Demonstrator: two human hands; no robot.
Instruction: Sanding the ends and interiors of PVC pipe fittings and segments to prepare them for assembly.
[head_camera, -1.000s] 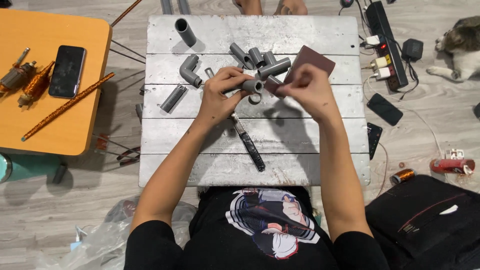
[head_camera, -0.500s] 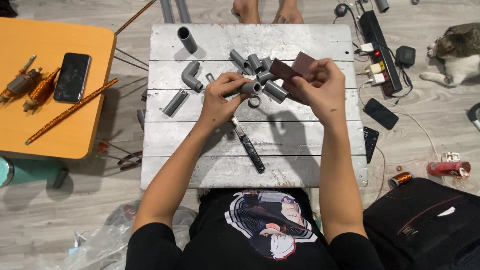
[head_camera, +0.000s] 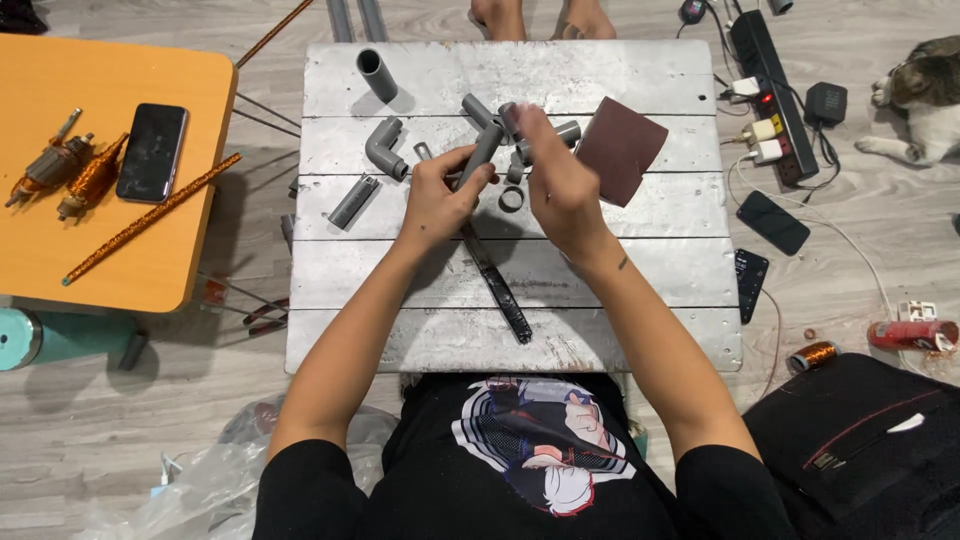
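The grey plank table (head_camera: 620, 290) carried its clutter mostly in the far half: a short pipe stub (head_camera: 376, 75) near the far left corner, an elbow fitting (head_camera: 384, 147) and a slotted sleeve (head_camera: 353, 201) toward the left edge, and a square of dark red sandpaper (head_camera: 621, 150) lying flat toward the right, well inside the edge. The near half lay bare except for a long dark tool (head_camera: 497, 285) running diagonally toward the front edge.

Both forearms reached out from the near side and met above the middle of the table. The left hand (head_camera: 437, 200) was closed around the lower end of a grey pipe piece (head_camera: 482, 152), which tilted up and away to the right. The right hand (head_camera: 558, 185) was curled just beside it, fingers (head_camera: 528, 125) closed at the pipe's upper end among a cluster of grey fittings (head_camera: 545, 140); motion blur hid exactly what they pinched. A small grey ring (head_camera: 511, 199) lay on the table between the two hands.
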